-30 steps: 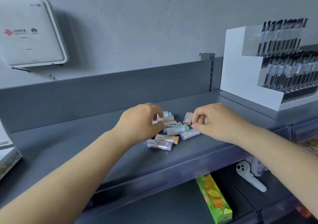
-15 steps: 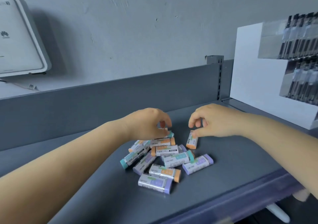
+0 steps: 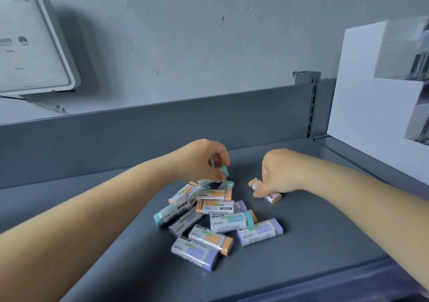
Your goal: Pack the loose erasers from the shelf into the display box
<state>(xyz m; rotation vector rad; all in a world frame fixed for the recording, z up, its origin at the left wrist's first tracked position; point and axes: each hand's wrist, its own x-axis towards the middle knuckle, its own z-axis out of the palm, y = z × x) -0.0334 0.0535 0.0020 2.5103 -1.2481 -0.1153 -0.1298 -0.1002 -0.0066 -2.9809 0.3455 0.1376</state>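
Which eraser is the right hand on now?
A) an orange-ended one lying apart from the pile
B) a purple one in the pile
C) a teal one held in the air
A: the right hand presses an orange-ended eraser on the shelf, clear of the pile.

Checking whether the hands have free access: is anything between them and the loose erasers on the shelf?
Nothing visible. The left hand already pinches a teal-ended eraser above the pile of erasers; the right hand rests on an orange-ended eraser lying apart. No display box for them is identifiable in view.
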